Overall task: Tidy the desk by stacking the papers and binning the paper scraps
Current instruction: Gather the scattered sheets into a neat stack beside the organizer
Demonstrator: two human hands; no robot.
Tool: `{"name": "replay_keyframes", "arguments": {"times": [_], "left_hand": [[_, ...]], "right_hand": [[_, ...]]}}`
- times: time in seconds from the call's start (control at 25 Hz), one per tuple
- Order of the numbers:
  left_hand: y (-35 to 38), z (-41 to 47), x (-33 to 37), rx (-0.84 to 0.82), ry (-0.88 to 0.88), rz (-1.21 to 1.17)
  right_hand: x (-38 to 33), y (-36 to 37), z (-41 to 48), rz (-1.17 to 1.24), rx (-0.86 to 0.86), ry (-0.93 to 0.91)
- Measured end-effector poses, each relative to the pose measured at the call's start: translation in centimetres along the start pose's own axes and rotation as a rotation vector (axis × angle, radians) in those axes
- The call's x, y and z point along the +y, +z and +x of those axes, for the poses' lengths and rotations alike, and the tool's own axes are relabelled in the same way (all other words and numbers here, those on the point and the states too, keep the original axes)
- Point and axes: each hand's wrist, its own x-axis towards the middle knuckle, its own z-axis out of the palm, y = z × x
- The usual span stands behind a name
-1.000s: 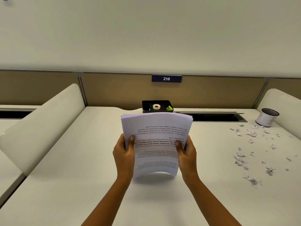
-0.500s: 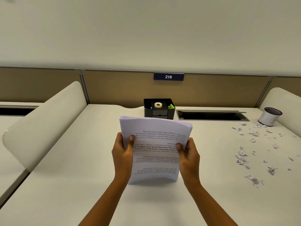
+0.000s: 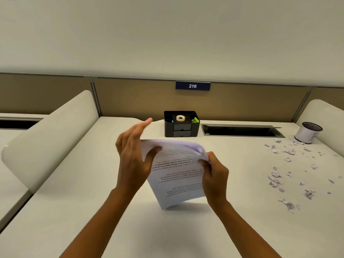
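A stack of printed white papers [image 3: 176, 175] stands tilted on its lower edge on the white desk [image 3: 74, 211], its top bent toward me. My left hand [image 3: 133, 157] is at the stack's upper left corner, thumb on the front, fingers stretched out behind. My right hand [image 3: 214, 174] pinches the upper right corner. Several torn paper scraps [image 3: 279, 179] lie scattered on the desk at the right. A small white bin with a dark rim [image 3: 308, 133] stands at the far right corner beyond the scraps.
A black desk organiser [image 3: 181, 125] with a tape roll and a green item stands at the back centre. A cable slot [image 3: 242, 130] is open to its right. Rounded white dividers [image 3: 46, 136] flank the desk on both sides.
The stack was upright, gripped at both sides; now it leans to the right with its top curled over. My left hand has risen to the top corner with fingers spread.
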Motion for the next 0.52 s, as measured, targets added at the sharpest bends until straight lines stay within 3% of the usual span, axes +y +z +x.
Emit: {"name": "replay_keyframes", "arguments": {"times": [0.12, 0.28, 0.36, 0.52], "left_hand": [[-0.8, 0.3, 0.3, -0.011, 0.177, 0.072], [-1.3, 0.0, 0.1, -0.012, -0.045, -0.137], [-1.2, -0.5, -0.8, 0.045, -0.156, -0.162], [-1.5, -1.4, -3.4, 0.160, -0.501, -0.327]], "right_hand": [[-1.5, -0.5, 2.3, -0.083, -0.065, -0.271], [-1.5, -1.4, 4.5, -0.160, -0.111, -0.377], [-0.6, -1.7, 4.5, -0.220, -0.061, -0.270], [1.6, -2.8, 3.7, -0.163, 0.002, 0.267]]}}
